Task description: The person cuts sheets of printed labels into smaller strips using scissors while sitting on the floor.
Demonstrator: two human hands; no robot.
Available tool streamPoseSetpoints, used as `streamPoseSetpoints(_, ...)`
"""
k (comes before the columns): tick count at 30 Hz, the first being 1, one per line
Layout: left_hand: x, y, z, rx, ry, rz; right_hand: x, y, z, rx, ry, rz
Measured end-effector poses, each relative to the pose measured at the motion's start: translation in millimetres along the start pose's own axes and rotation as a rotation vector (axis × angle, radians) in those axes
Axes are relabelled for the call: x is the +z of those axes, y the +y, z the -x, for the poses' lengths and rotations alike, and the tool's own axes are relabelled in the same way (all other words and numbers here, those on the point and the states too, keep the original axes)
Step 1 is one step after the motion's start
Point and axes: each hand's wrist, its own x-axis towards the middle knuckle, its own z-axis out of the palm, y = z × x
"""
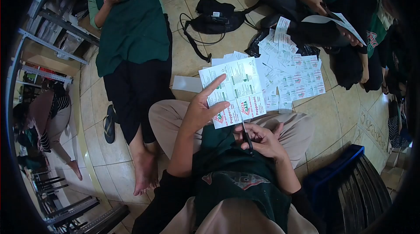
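My left hand (pixel 197 112) grips a printed label sheet (pixel 246 78) above my crossed legs, thumb and forefinger stretched over its face. The sheet carries green print and red "Pizza Gaza" and "Pepperoni" wording along its lower part. In my right hand (pixel 267 143) are scissors (pixel 247 137) with dark handles, fingers closed around them. Their blades point up at the sheet's bottom edge, near the middle between two label columns. Whether the blades have entered the paper is hard to make out. Beyond the sheet lies a loose pile of similar printed paper (pixel 302 76) on the floor.
A black bag (pixel 218 17) with a strap lies on the tiles ahead. One person in a green apron (pixel 131 24) is at left; another at upper right holds paper (pixel 350 26). A flip-flop (pixel 109 124) lies left, a blue-edged dark crate (pixel 350 186) right. Metal shelving (pixel 54 50) lines the left.
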Motion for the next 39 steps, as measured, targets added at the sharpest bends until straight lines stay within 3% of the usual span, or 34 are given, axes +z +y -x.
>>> streamPoseSetpoints(15, 6.2, -8.5, -0.2, 0.019, -0.021, -0.018, -2.0, 0.9, -0.9, -0.014, 0.081, 0.031)
streamPoseSetpoints(18, 7.4, -9.9, -0.2, 0.007, 0.014, 0.032, -1.2, 7.3, -3.7, -0.103, 0.136, -0.091)
streamPoseSetpoints(20, 8.4, -7.2, 0.2, -0.025, 0.04, 0.085, -1.4, 17.5, -6.4, -0.279, 0.175, -0.047)
streamPoseSetpoints(26, 6.5, -9.0, -1.4, -0.014, 0.028, 0.072, 6.7, -6.1, -4.2, -0.139, 0.207, -0.006)
streamPoseSetpoints(32, 5.0, -2.2, 1.3, -0.08, -0.063, 0.177, 0.0, 5.6, -5.9, -0.175, 0.041, -0.111)
streamPoseSetpoints(39, 7.7, -5.9, 1.1, -0.059, -0.091, 0.11, 1.2, 5.9, -2.8, -0.157, 0.061, -0.1)
